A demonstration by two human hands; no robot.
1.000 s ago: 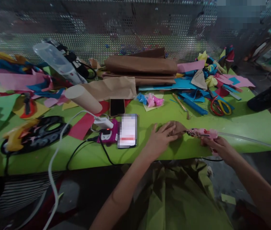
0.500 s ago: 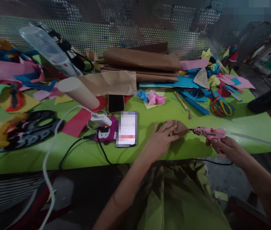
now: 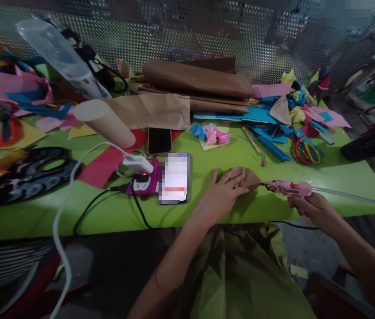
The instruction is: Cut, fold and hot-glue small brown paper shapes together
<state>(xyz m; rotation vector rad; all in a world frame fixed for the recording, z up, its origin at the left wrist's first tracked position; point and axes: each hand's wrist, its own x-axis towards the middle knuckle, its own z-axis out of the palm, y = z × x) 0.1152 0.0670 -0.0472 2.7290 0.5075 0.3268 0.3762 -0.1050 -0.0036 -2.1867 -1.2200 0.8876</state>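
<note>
The pink glue gun, gripped in the right hand, lay along nine-to-three, its mottled nozzle pointing to nine at the brown paper under the wide-spread left hand. The green table had its edge near at six, bare space toward twelve.

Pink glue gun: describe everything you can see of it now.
The pink glue gun looks plastic, with dark blotches toward its dark, narrow nozzle and red showing through an opening in the body. The right hand grips its handle, covering most of it; the trigger cannot be made out. The barrel lies roughly level over the green table, nozzle at the brown paper piece; contact is unclear. A long translucent glue stick extends from the rear.
</note>
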